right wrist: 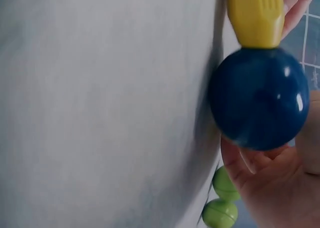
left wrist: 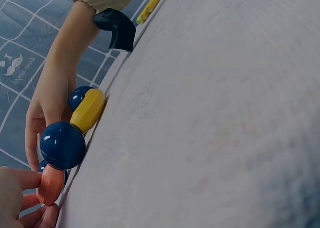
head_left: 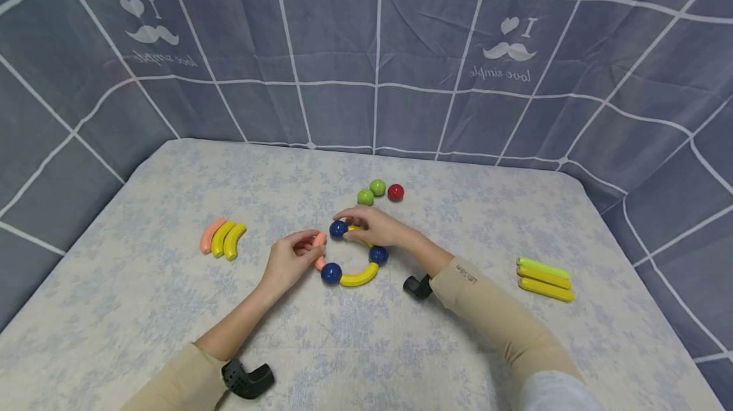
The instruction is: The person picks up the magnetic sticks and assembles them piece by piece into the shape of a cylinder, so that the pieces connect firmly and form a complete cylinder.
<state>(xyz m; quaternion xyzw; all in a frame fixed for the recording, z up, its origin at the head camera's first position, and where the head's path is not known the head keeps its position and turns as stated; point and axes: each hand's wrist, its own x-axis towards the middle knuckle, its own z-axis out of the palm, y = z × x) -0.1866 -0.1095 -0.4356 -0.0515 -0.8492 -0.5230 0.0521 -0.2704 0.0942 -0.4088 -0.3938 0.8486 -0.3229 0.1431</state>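
Note:
A ring of curved sticks and blue balls lies mid-table in the head view. My left hand (head_left: 292, 259) pinches its salmon-pink curved stick (head_left: 319, 263) on the left side, between thumb and fingers. This stick (left wrist: 51, 185) meets a blue ball (left wrist: 63, 145) in the left wrist view. My right hand (head_left: 375, 225) reaches over the ring's far side and grips the far-left blue ball (head_left: 338, 229), partly hiding a yellow curved stick there. Another yellow curved stick (head_left: 359, 276) joins the near blue ball (head_left: 331, 273) to the right-hand blue ball (head_left: 378, 255).
Behind the ring sit two green balls (head_left: 377, 188) and a red ball (head_left: 396, 193). Pink and yellow curved sticks (head_left: 223, 239) lie at left. Yellow and green straight sticks (head_left: 545, 279) lie at right. A grey-blue checked curtain (head_left: 332, 48) hangs around the table.

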